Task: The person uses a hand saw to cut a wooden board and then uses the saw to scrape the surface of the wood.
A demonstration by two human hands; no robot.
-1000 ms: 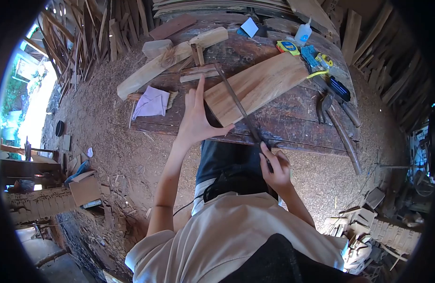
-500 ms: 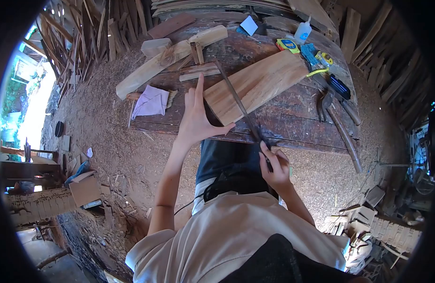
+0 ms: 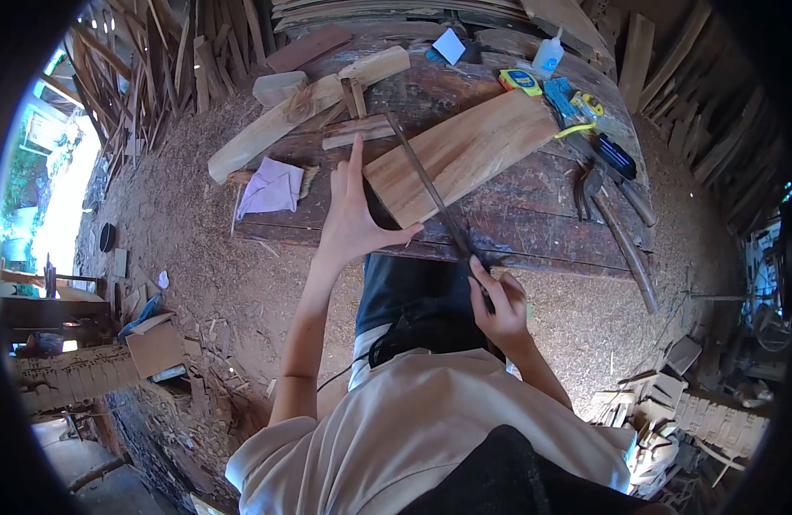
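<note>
My right hand (image 3: pixel 498 302) is closed around the lower end of a long, narrow dark metal tool (image 3: pixel 423 176), whose exact kind I cannot tell. It slants up and left across a wide wooden board (image 3: pixel 473 146), its far end beside a small wood block (image 3: pixel 358 132). Dark strands stick out near my grip. My left hand (image 3: pixel 353 225) holds nothing; thumb and forefinger are spread wide in an L at the board's left end. The forefinger tip overlaps the small block, and the thumb points toward the tool. The board lies flat on a worn workbench (image 3: pixel 533 227).
On the bench's right are a hammer (image 3: pixel 623 245), tape measures (image 3: pixel 520 81), a glue bottle (image 3: pixel 549 55) and a black brush-like block (image 3: pixel 616 156). A folded pink cloth (image 3: pixel 271 185) and a long timber piece (image 3: pixel 271 133) lie left. Scrap wood (image 3: pixel 181 51) leans behind.
The view has shifted slightly, so the bench items appear a little farther left. Both hands keep the same pose, and the tool lies at nearly the same slant across the board.
</note>
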